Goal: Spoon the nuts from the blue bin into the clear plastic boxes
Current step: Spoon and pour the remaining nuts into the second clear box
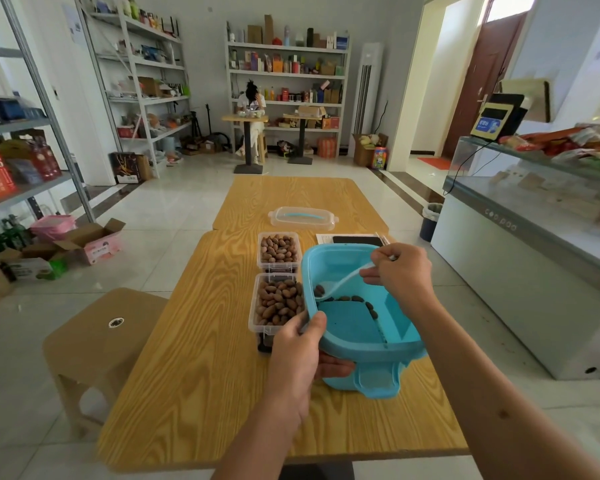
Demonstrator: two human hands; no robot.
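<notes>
A room with pale grey walls point(201, 36) and a glossy light-tiled floor point(174, 209). Two wood-grain benches point(194, 358) stand end to end down the centre; a tan stool point(94, 344) sits beside the near bench's left edge. White metal shelving point(286, 74) stocked with boxes and bottles lines the far wall, and further racks point(136, 84) run along the left wall, with open cardboard cartons point(90, 242) on the floor below. A seated person point(252, 109) occupies a small round table point(245, 118) before the far shelving. A white standing air conditioner point(369, 98) is near a brown door point(482, 77); daylight enters there. A glass-topped display freezer point(520, 258) stands at right.
</notes>
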